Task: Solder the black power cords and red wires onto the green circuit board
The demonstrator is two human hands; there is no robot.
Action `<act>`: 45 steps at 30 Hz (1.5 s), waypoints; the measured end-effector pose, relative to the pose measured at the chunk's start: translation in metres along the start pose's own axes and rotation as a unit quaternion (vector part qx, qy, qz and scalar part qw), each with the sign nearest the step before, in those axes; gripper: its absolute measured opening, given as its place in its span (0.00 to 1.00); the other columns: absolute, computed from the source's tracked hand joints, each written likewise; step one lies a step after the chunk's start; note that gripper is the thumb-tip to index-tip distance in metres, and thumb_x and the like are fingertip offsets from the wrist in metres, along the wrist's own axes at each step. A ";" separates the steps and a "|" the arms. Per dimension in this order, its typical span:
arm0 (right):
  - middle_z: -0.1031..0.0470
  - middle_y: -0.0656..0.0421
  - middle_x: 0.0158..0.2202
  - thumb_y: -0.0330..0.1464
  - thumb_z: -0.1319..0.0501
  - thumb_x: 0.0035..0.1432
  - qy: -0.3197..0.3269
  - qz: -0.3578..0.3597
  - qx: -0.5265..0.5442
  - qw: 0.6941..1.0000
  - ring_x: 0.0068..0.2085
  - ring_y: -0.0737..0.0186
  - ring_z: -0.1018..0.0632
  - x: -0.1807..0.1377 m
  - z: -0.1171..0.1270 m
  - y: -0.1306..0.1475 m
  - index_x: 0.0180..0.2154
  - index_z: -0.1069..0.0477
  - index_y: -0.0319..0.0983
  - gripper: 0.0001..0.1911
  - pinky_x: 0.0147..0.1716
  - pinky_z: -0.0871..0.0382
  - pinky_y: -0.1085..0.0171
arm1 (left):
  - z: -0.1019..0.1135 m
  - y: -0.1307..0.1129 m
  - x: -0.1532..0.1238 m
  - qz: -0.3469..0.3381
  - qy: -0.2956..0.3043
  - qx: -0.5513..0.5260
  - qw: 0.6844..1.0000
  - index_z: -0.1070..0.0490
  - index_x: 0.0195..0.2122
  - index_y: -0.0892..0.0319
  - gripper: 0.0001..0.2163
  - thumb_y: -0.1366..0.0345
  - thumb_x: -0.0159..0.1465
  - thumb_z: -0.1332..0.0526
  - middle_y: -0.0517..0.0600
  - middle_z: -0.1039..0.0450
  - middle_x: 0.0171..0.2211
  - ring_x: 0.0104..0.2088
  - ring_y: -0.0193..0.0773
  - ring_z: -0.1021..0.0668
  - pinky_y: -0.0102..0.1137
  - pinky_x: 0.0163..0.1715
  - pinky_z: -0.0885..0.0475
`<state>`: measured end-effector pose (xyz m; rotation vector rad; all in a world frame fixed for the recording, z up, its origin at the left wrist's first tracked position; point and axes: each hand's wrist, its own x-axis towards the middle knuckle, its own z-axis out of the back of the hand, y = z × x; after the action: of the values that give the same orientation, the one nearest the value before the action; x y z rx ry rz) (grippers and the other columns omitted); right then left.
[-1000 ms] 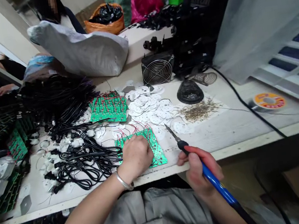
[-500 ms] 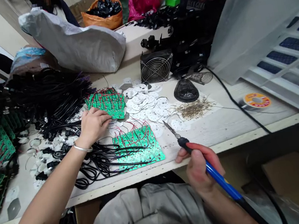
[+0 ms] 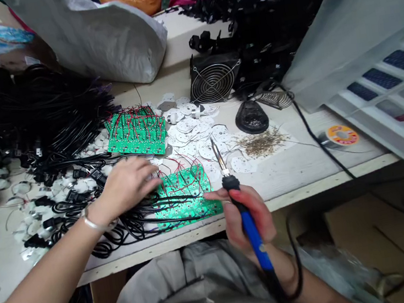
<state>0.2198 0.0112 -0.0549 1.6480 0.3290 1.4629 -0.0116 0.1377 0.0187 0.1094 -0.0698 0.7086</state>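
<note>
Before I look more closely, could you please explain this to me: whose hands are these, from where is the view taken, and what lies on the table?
There is no machine here: these are a person's own bare hands, seen by a camera worn on that person's head, looking forward and down. The right hand holds a blue-handled soldering iron, its tip pointing away from the body. The left hand is over the black cables, beside the nearer green circuit board; what is under its fingers is hidden. On the table behind lie more green boards, white discs and a fan, with a spool to the right.
</note>
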 end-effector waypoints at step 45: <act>0.26 0.56 0.38 0.24 0.43 0.59 0.172 0.063 -0.045 0.982 0.32 0.64 0.22 0.004 -0.020 0.002 0.56 0.38 0.45 0.24 0.28 0.23 0.66 | -0.002 -0.012 -0.026 -0.256 0.042 0.046 0.965 0.29 0.31 0.60 0.12 0.71 0.68 0.50 0.52 0.26 0.34 0.36 0.37 0.28 0.34 0.36 0.36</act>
<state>0.2025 0.0212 -0.0517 1.3624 0.3482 1.8342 -0.0234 0.1125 0.0133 0.1780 0.0725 0.1987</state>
